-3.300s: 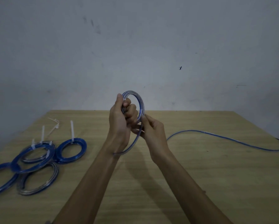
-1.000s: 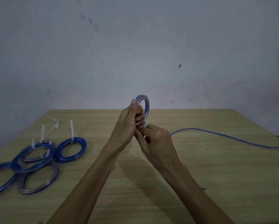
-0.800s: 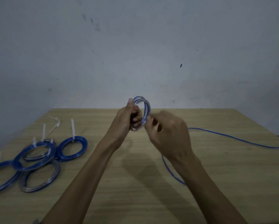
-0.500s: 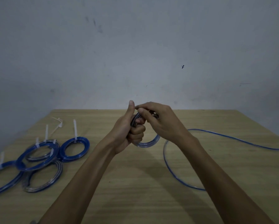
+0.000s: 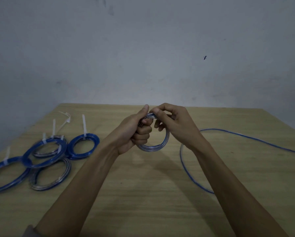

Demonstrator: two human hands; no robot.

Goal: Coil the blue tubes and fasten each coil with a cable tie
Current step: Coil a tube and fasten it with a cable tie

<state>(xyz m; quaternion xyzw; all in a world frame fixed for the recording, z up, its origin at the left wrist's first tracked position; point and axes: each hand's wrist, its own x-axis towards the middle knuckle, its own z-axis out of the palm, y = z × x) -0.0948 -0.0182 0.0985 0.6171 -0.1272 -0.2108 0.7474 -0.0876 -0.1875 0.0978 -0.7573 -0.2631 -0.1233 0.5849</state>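
Above the middle of the wooden table I hold a small coil of blue tube. My left hand grips the coil's left side in a fist, thumb up. My right hand pinches the tube at the top of the coil. The tube's loose length loops under my right forearm and trails across the table to the right edge.
Several finished blue coils fastened with white cable ties lie overlapping at the table's left side. Loose white cable ties sit behind them. A grey wall rises behind the table's far edge.
My right hand has swung over the coil's top, laying on another turn. The coil has tipped from upright and edge-on to hanging low between my hands. A slack loop now lies at right.
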